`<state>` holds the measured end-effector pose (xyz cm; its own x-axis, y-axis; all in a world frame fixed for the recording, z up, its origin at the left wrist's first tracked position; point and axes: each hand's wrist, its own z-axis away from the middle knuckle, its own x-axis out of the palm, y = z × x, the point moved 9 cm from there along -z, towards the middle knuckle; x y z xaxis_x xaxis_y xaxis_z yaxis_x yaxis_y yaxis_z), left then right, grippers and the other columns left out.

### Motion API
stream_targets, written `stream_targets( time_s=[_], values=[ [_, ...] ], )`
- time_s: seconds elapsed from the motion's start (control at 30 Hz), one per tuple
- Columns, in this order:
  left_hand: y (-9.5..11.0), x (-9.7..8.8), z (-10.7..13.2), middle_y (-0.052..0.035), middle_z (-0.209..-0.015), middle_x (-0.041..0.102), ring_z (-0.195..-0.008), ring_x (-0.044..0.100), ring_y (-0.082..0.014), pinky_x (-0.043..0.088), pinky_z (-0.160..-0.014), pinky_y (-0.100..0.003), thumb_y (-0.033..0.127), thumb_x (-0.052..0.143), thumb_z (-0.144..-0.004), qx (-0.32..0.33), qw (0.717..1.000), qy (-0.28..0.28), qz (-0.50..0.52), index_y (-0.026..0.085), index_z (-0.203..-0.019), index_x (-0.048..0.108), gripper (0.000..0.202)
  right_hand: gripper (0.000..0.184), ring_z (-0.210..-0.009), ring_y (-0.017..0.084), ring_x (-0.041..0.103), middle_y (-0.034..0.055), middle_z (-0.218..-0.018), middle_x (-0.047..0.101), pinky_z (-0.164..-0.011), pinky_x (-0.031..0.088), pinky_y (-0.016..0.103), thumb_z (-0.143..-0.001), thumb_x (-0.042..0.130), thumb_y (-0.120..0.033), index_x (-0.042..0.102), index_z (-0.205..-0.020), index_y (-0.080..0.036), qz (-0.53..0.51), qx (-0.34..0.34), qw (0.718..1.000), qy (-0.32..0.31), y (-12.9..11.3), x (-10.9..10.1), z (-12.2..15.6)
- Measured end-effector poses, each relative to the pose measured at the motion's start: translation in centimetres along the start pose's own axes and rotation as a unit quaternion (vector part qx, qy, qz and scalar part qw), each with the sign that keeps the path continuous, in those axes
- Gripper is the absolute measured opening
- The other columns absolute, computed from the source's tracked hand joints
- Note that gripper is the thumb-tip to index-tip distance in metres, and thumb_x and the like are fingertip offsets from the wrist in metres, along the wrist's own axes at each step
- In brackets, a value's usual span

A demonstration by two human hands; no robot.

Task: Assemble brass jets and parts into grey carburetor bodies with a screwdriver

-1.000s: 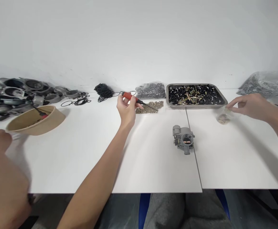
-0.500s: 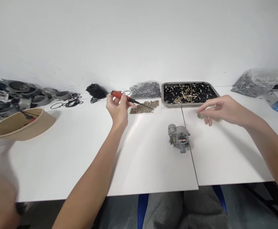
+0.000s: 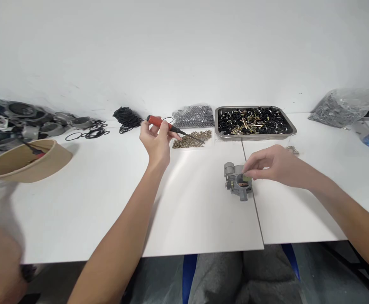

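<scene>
Grey metal housing (image 3: 234, 170) stands right of centre; the right hand (image 3: 270, 166) pinches a greenish plate (image 3: 245, 178) at its opening, apparently not yet fastened; the left hand (image 3: 156, 141) grips a red screwdriver (image 3: 159, 122), upper centre.

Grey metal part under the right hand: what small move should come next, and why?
Probably ease the small greenish piece into the round opening of the grey metal part: the right hand pinches it right at that opening, while the left hand holds the red screwdriver.
</scene>
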<state>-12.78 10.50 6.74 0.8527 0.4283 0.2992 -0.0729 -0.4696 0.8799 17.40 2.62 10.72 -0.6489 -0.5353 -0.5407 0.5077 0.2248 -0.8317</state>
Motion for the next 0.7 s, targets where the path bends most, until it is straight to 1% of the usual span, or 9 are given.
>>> stream_targets(
  time_s=[0.07, 0.13, 0.23, 0.33, 0.47, 0.53, 0.7],
  values=[
    [0.0, 0.0, 0.0, 0.0011, -0.082, 0.063, -0.054, 0.064, -0.011, 0.054, -0.047, -0.024, 0.036, 0.071, -0.076, 0.006, 1.0, 0.0, -0.005, 0.024, -0.085, 0.044, 0.03, 0.013, -0.066, 0.015, 0.065, 0.0042, -0.079, 0.071, -0.061, 0.052, 0.028, -0.077, 0.068, -0.03, 0.074, -0.082, -0.02, 0.0, 0.004, 1.0, -0.001, 0.1, 0.4, 0.1],
    [0.0, 0.0, -0.1, 0.0007, -0.082, 0.063, -0.055, 0.064, -0.0115, 0.055, -0.048, -0.025, 0.036, 0.07, -0.076, 0.009, 1.0, -0.007, -0.01, 0.024, -0.085, 0.044, 0.03, 0.014, -0.066, 0.016, 0.064, 0.0049, -0.081, 0.071, -0.061, 0.051, 0.029, -0.078, 0.066, -0.03, 0.075, -0.083, -0.021, 0.014, -0.001, 1.0, 0.005, 0.1, 0.5, 0.1],
    [0.1, 0.0, -0.1, 0.001, -0.081, 0.062, -0.055, 0.064, -0.0115, 0.055, -0.048, -0.025, 0.037, 0.07, -0.076, 0.012, 1.0, -0.011, -0.017, 0.025, -0.085, 0.044, 0.03, 0.017, -0.072, 0.017, 0.064, 0.0046, -0.086, 0.072, -0.065, 0.05, 0.029, -0.08, 0.065, -0.033, 0.077, -0.085, -0.023, 0.041, -0.018, 0.999, -0.003, 0.0, 0.7, -0.1],
    [0.2, 0.0, -0.1, 0.0014, -0.079, 0.062, -0.053, 0.063, -0.0111, 0.055, -0.048, -0.025, 0.036, 0.07, -0.076, 0.015, 1.0, -0.01, -0.018, 0.024, -0.085, 0.044, 0.03, 0.017, -0.075, 0.017, 0.062, 0.0039, -0.088, 0.072, -0.063, 0.047, 0.028, -0.081, 0.064, -0.035, 0.077, -0.086, -0.025, 0.06, -0.026, 0.998, -0.023, 0.1, 1.0, -0.2],
    [0.3, 0.1, -0.1, 0.0021, -0.078, 0.061, -0.051, 0.062, -0.0105, 0.055, -0.047, -0.025, 0.036, 0.07, -0.076, 0.019, 1.0, -0.012, -0.017, 0.024, -0.085, 0.045, 0.029, 0.015, -0.077, 0.016, 0.061, 0.0027, -0.089, 0.072, -0.064, 0.045, 0.028, -0.082, 0.063, -0.031, 0.076, -0.087, -0.025, 0.07, -0.032, 0.996, -0.038, 0.1, 1.3, -0.3],
    [0.3, 0.0, -0.1, 0.0022, -0.079, 0.061, -0.05, 0.061, -0.0096, 0.055, -0.047, -0.025, 0.037, 0.071, -0.076, 0.018, 1.0, -0.009, -0.016, 0.024, -0.085, 0.045, 0.03, 0.015, -0.077, 0.017, 0.061, 0.0029, -0.089, 0.071, -0.065, 0.045, 0.028, -0.081, 0.063, -0.03, 0.075, -0.089, -0.024, 0.074, -0.032, 0.996, -0.034, 0.1, 1.3, -0.3],
    [0.1, -0.2, -0.2, 0.0019, -0.081, 0.062, -0.049, 0.061, -0.0089, 0.055, -0.048, -0.024, 0.038, 0.073, -0.074, 0.009, 1.0, 0.005, -0.012, 0.024, -0.085, 0.045, 0.033, 0.018, -0.071, 0.014, 0.056, 0.004, -0.086, 0.067, -0.063, 0.042, 0.028, -0.078, 0.065, -0.028, 0.072, -0.094, -0.023, 0.1, -0.044, 0.994, 0.0, 0.1, 0.9, -0.6]
  ],
)
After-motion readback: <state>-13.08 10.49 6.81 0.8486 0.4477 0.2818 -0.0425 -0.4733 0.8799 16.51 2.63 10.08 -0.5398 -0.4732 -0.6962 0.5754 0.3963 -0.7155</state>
